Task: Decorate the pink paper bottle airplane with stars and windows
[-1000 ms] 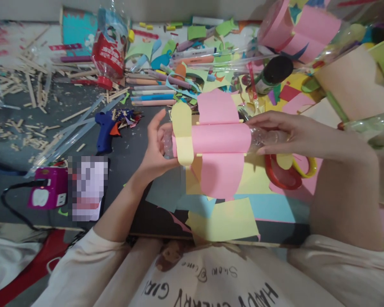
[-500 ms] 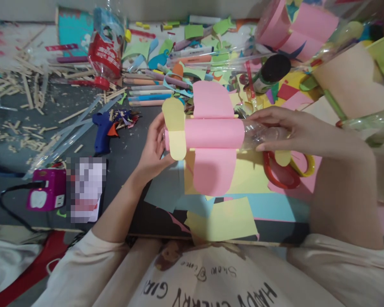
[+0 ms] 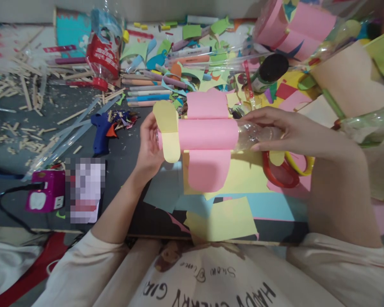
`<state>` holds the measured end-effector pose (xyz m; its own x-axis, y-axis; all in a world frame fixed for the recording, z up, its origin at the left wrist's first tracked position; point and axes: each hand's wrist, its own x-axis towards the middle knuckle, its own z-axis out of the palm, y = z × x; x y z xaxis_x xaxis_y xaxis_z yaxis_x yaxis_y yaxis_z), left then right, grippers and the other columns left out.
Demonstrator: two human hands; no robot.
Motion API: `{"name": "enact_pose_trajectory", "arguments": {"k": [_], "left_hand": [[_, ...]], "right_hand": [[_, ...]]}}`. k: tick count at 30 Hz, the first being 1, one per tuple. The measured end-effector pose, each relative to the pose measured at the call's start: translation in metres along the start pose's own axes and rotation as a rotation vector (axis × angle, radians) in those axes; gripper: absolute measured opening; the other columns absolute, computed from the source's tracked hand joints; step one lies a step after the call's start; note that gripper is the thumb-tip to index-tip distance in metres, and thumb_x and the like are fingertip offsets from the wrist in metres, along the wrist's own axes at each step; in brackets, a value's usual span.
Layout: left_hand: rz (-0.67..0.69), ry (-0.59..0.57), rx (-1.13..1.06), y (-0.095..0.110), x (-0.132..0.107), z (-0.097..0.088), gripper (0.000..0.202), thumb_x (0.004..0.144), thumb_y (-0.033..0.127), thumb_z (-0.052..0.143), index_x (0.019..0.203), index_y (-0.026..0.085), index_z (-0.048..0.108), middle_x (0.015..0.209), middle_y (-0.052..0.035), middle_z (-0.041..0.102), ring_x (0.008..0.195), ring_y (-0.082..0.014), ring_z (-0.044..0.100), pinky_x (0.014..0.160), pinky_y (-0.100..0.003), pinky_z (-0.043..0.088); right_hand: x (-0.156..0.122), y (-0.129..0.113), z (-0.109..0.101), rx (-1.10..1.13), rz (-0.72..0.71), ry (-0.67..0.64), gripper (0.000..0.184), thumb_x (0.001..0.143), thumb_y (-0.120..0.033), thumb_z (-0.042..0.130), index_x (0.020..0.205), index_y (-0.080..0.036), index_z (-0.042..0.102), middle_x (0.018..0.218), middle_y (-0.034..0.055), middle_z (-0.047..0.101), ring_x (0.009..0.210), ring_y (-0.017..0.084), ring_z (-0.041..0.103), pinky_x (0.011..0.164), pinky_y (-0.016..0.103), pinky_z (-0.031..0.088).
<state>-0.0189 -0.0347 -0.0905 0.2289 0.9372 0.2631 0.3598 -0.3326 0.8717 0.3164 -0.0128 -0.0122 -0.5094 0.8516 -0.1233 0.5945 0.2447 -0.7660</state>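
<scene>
I hold a clear plastic bottle (image 3: 257, 135) sideways above the table; it is wrapped in pink paper (image 3: 208, 134) with pink wing flaps above and below and a yellow tail piece (image 3: 167, 128) at its left end. My left hand (image 3: 149, 147) cups the left end of the bottle behind the yellow piece, fingers curled. My right hand (image 3: 288, 132) grips the bare right end of the bottle from above. Red and yellow scissors (image 3: 283, 172) lie just under my right hand.
A blue glue gun (image 3: 100, 130) lies left of my left hand, a purple power strip (image 3: 46, 196) at the near left. Markers (image 3: 150, 91), paper scraps and wood sticks (image 3: 22, 81) litter the back. Yellow and blue sheets (image 3: 224, 217) lie near the front edge.
Both hands have shifted the paper-wrapped bottle a little to the left and turned it slightly; the lower pink flap now looks shorter.
</scene>
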Motion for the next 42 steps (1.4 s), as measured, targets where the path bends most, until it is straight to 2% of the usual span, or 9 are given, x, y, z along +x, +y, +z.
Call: {"name": "enact_pose_trajectory", "arguments": {"k": [5, 11, 14, 18, 22, 28, 31, 35, 42], "left_hand": [[-0.017, 0.027, 0.031, -0.003, 0.001, 0.001, 0.077, 0.092, 0.084, 0.032, 0.153, 0.037, 0.022, 0.156, -0.0122, 0.044, 0.145, -0.0293, 0.049, 0.115, -0.047, 0.048], [0.104, 0.124, -0.063, -0.029, 0.003, -0.009, 0.082, 0.084, 0.081, 0.058, 0.152, 0.048, 0.026, 0.158, -0.0049, 0.042, 0.149, -0.0317, 0.042, 0.119, -0.052, 0.042], [0.106, 0.180, -0.081, -0.035, 0.002, -0.011, 0.070, 0.089, 0.071, 0.062, 0.148, 0.051, 0.032, 0.156, -0.0016, 0.044, 0.146, -0.0303, 0.045, 0.120, -0.053, 0.040], [0.111, 0.207, -0.017, -0.027, -0.001, -0.007, 0.058, 0.096, 0.063, 0.057, 0.148, 0.048, 0.036, 0.153, -0.0016, 0.048, 0.143, -0.0283, 0.049, 0.121, -0.050, 0.039], [0.132, 0.165, 0.131, -0.013, -0.004, -0.007, 0.051, 0.101, 0.058, 0.049, 0.148, 0.041, 0.039, 0.151, -0.0051, 0.050, 0.142, -0.0270, 0.049, 0.118, -0.045, 0.042], [0.123, -0.070, 0.507, 0.006, -0.004, -0.006, 0.032, 0.103, 0.042, 0.044, 0.124, 0.029, 0.064, 0.129, -0.0066, 0.069, 0.128, -0.0278, 0.059, 0.116, -0.048, 0.041], [0.089, -0.174, 0.638, 0.008, -0.006, 0.000, 0.040, 0.100, 0.045, 0.049, 0.132, 0.026, 0.062, 0.139, -0.0093, 0.067, 0.138, -0.0333, 0.051, 0.120, -0.056, 0.034], [0.111, -0.215, 0.671, 0.008, -0.010, 0.005, 0.044, 0.099, 0.044, 0.053, 0.139, 0.026, 0.058, 0.140, -0.0107, 0.066, 0.140, -0.0352, 0.048, 0.123, -0.061, 0.029], [0.057, -0.138, 0.595, 0.010, -0.006, -0.001, 0.031, 0.097, 0.026, 0.049, 0.122, 0.028, 0.067, 0.107, -0.0064, 0.070, 0.109, -0.0279, 0.064, 0.117, -0.051, 0.039]], "right_hand": [[-0.001, 0.002, 0.001, 0.009, -0.006, 0.010, 0.047, 0.078, -0.053, 0.076, 0.119, -0.030, 0.070, 0.129, 0.0069, 0.069, 0.112, 0.028, 0.069, 0.093, 0.044, 0.062], [0.016, 0.010, -0.014, 0.128, 0.033, 0.126, 0.053, 0.073, -0.042, 0.083, 0.122, -0.031, 0.065, 0.128, 0.0061, 0.069, 0.107, 0.026, 0.070, 0.091, 0.044, 0.062], [0.036, 0.019, -0.025, 0.030, 0.048, 0.208, 0.054, 0.072, -0.032, 0.088, 0.121, -0.031, 0.065, 0.126, 0.0046, 0.069, 0.117, 0.024, 0.066, 0.105, 0.045, 0.054], [0.060, 0.034, -0.029, -0.045, 0.029, 0.182, 0.055, 0.074, -0.017, 0.087, 0.121, -0.032, 0.063, 0.129, 0.0007, 0.067, 0.125, 0.021, 0.062, 0.115, 0.043, 0.047], [0.063, 0.038, -0.026, -0.233, 0.018, 0.235, 0.063, 0.073, -0.022, 0.087, 0.129, -0.032, 0.060, 0.135, 0.0023, 0.066, 0.129, 0.027, 0.060, 0.116, 0.051, 0.047], [0.021, 0.006, 0.025, -0.287, -0.132, 0.496, 0.033, 0.095, -0.040, 0.061, 0.125, -0.026, 0.063, 0.137, 0.0104, 0.068, 0.134, 0.033, 0.060, 0.115, 0.060, 0.045], [-0.001, -0.012, 0.072, -0.275, -0.079, 0.360, 0.024, 0.099, -0.036, 0.054, 0.115, -0.023, 0.068, 0.126, 0.0126, 0.074, 0.122, 0.033, 0.068, 0.107, 0.057, 0.053], [-0.013, -0.017, 0.117, -0.386, -0.054, 0.305, 0.030, 0.095, -0.032, 0.058, 0.121, -0.018, 0.066, 0.140, 0.0195, 0.067, 0.136, 0.038, 0.059, 0.112, 0.063, 0.049], [-0.014, -0.016, 0.127, -0.294, -0.102, 0.289, 0.028, 0.098, -0.033, 0.052, 0.118, -0.021, 0.069, 0.134, 0.0155, 0.072, 0.127, 0.034, 0.066, 0.105, 0.059, 0.054]]}}
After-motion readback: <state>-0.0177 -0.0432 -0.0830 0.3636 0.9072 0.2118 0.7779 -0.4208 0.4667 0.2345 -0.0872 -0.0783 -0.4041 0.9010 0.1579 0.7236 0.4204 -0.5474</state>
